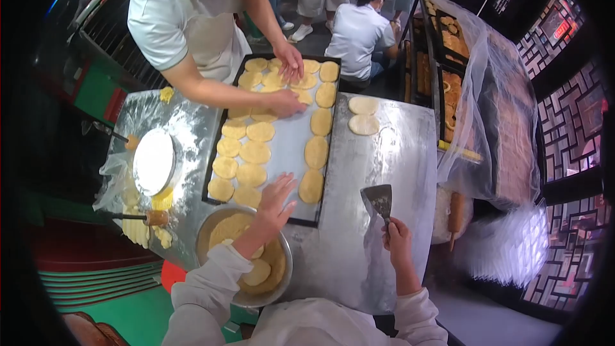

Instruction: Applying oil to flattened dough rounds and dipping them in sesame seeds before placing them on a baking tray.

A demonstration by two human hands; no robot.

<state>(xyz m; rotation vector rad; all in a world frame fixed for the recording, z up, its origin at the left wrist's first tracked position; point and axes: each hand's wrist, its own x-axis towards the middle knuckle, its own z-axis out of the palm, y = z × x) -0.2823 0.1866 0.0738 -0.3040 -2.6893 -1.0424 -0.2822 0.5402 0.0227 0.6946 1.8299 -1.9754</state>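
Note:
My right hand (398, 240) grips the handle of a metal scraper (378, 197), its broad blade held over the right part of the metal worktable. My left hand (276, 204) reaches over the near end of a black baking tray (327, 151) with its fingers spread; whether it touches the liner is unclear. Flat yellowish dough rounds (255, 152) stand in rows on the tray. Below my left forearm, a steel bowl (290, 262) contains a tan crumbly coating (275, 248) and pale dough rounds (257, 271). Two more floured dough rounds (363, 125) lie on the table right of the tray.
A co-worker (158, 19) leans over the tray, both hands (288, 101) on the dough. On the left are a white floured disc (153, 161), a yellow scraper (162, 198) and dough strips (135, 228). Plastic-covered trays (451, 48) stand right; a person (360, 33) crouches behind.

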